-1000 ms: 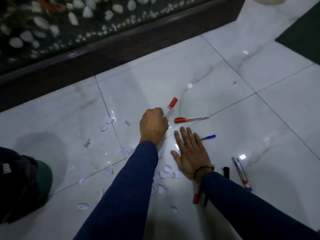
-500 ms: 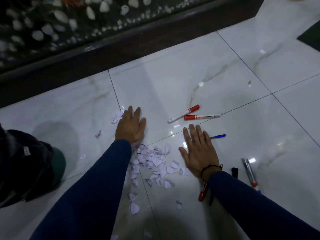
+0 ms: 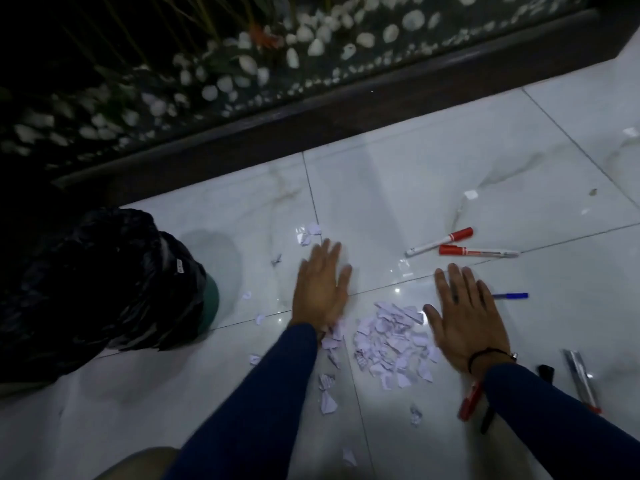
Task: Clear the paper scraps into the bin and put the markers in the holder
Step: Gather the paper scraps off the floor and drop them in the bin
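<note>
Both hands lie flat with straight fingers on the floor, left hand and right hand flanking the scraps to herd them together, bin at left, markers lying beyond

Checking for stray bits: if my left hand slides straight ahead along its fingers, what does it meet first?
Probably the small white paper scraps just beyond the left hand, slightly left of its line; past them, bare floor.
</note>
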Demonstrator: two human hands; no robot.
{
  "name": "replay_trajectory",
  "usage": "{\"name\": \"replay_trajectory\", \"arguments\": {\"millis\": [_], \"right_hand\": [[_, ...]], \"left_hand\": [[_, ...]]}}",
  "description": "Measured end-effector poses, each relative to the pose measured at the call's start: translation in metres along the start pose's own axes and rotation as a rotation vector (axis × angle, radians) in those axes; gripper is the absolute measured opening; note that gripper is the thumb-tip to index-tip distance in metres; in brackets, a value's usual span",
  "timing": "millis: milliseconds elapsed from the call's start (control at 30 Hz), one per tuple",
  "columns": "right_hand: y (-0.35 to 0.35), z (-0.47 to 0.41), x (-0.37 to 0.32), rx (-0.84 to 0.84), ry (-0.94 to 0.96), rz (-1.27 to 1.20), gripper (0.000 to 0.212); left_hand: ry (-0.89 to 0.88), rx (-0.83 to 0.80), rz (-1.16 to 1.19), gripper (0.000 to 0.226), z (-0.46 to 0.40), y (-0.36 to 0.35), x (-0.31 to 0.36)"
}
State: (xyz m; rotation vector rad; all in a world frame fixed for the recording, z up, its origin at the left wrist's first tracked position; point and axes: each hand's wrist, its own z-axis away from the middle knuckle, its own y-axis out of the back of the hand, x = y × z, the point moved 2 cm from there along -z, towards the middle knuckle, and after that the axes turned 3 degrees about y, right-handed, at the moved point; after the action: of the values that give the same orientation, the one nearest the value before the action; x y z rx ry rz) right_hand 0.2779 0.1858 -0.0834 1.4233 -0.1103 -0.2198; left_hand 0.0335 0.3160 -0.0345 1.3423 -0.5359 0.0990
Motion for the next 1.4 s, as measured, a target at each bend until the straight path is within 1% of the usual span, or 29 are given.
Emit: {"name": "replay_trajectory", "arguments": {"millis": [67, 100, 167, 200, 233, 300, 400, 467, 533, 600, 633, 667, 733, 767, 800, 867, 900, 967, 1033, 1100, 1167, 1233, 1333, 1400], "right_hand": [[-0.004, 0.000, -0.001, 0.018, 0.010, 0.007, 0.073], [-0.005, 0.001, 0.000, 0.026, 0.010, 0.011, 0.072], [-0.006, 0.002, 0.000, 0.034, 0.008, 0.008, 0.072], [-0.007, 0.001, -0.001, 0.040, 0.003, 0.014, 0.072], [-0.005, 0.000, -0.001, 0.050, -0.001, 0.023, 0.073], [-0.005, 0.000, -0.003, 0.031, -0.004, 0.031, 0.073], [-0.001, 0.004, -0.004, 0.010, 0.001, 0.044, 0.072], [0.004, -0.001, -0.006, -0.061, 0.001, 0.064, 0.073], [0.014, -0.003, -0.011, -0.168, -0.007, 0.103, 0.074], [0.026, -0.004, -0.017, -0.238, -0.021, 0.135, 0.073], [0.032, -0.005, -0.020, -0.237, -0.031, 0.140, 0.070], [0.041, -0.006, -0.026, -0.190, -0.036, 0.129, 0.064], [0.055, -0.009, -0.038, -0.011, -0.026, 0.038, 0.043], [0.061, -0.014, -0.045, 0.074, 0.001, -0.036, 0.035], [0.066, -0.021, -0.054, 0.134, 0.047, -0.109, 0.032], [0.067, -0.044, -0.074, 0.148, 0.173, -0.222, 0.038], [0.063, -0.057, -0.085, 0.120, 0.228, -0.271, 0.044], [0.055, -0.079, -0.104, 0.009, 0.250, -0.350, 0.056], [0.045, -0.090, -0.124, -0.140, 0.189, -0.398, 0.061], [0.037, -0.086, -0.141, -0.234, 0.187, -0.392, 0.059], [0.031, -0.070, -0.155, -0.245, 0.275, -0.369, 0.056], [0.026, -0.050, -0.161, -0.250, 0.356, -0.369, 0.055], [0.024, -0.026, -0.156, -0.266, 0.415, -0.388, 0.054], [0.026, -0.012, -0.152, -0.303, 0.429, -0.416, 0.054]], "left_hand": [[0.136, 0.096, -0.044, 0.058, -0.033, 0.024, -0.029], [0.208, 0.094, -0.058, 0.059, -0.049, 0.031, -0.043], [0.363, 0.038, -0.014, 0.060, -0.074, 0.037, -0.067], [0.407, -0.001, 0.011, 0.059, -0.084, 0.034, -0.075], [0.399, -0.047, 0.019, 0.057, -0.091, 0.028, -0.078], [0.284, -0.129, -0.026, 0.052, -0.090, 0.010, -0.069], [0.088, -0.153, -0.006, 0.049, -0.052, -0.014, -0.038], [-0.005, -0.155, 0.001, 0.050, -0.017, -0.024, -0.018], [-0.067, -0.171, 0.019, 0.052, 0.023, -0.035, -0.001], [-0.121, -0.205, 0.011, 0.052, 0.057, -0.045, 0.016], [-0.149, -0.230, -0.005, 0.051, 0.069, -0.049, 0.021], [-0.164, -0.253, -0.017, 0.051, 0.077, -0.050, 0.023], [-0.154, -0.261, 0.021, 0.051, 0.082, -0.043, 0.020], [-0.123, -0.226, 0.061, 0.051, 0.082, -0.034, 0.015], [-0.076, -0.162, 0.104, 0.050, 0.080, -0.023, 0.007], [0.060, 0.010, 0.170, 0.049, 0.076, -0.001, -0.020], [0.143, 0.084, 0.186, 0.049, 0.073, 0.009, -0.039], [0.309, 0.167, 0.220, 0.051, 0.062, 0.025, -0.075], [0.478, 0.158, 0.243, 0.057, 0.057, 0.031, -0.109], [0.547, 0.068, 0.209, 0.061, 0.055, 0.027, -0.126], [0.527, 0.021, 0.179, 0.063, 0.058, 0.015, -0.126], [0.462, 0.009, 0.217, 0.064, 0.066, 0.003, -0.106], [0.263, -0.024, 0.200, 0.060, 0.084, -0.017, -0.057], [0.182, -0.067, 0.165, 0.058, 0.101, -0.029, -0.030]]}}
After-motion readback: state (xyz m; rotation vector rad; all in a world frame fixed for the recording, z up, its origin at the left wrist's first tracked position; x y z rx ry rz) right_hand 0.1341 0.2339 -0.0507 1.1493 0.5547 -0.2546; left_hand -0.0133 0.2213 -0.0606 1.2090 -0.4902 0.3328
